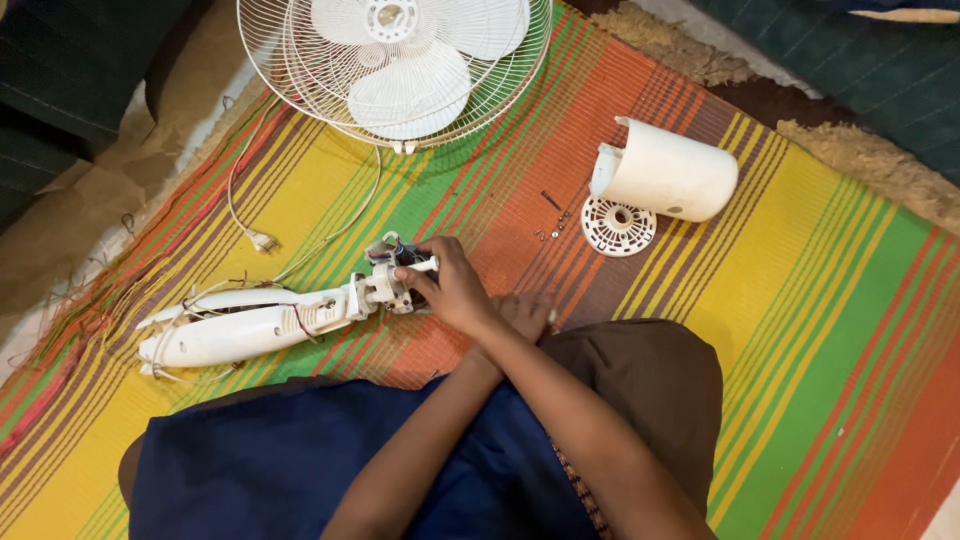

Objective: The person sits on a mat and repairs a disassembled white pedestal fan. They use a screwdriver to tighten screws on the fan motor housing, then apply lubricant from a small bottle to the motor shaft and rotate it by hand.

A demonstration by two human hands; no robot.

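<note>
A white fan neck housing lies open on the striped mat, with thin wires showing inside it. At its right end is the joint and motor block with coloured wires. My right hand reaches across and is closed on that block, fingers on a small white shaft. My left hand is blurred and partly hidden behind my right wrist, close to my lap; whether it holds anything cannot be made out. My forearms cross over my dark blue and brown clothing.
A white wire fan guard with blades lies at the top of the mat. A white cylindrical motor cover, a round vented disc and small screws lie to the right. A white cord with plug runs at left.
</note>
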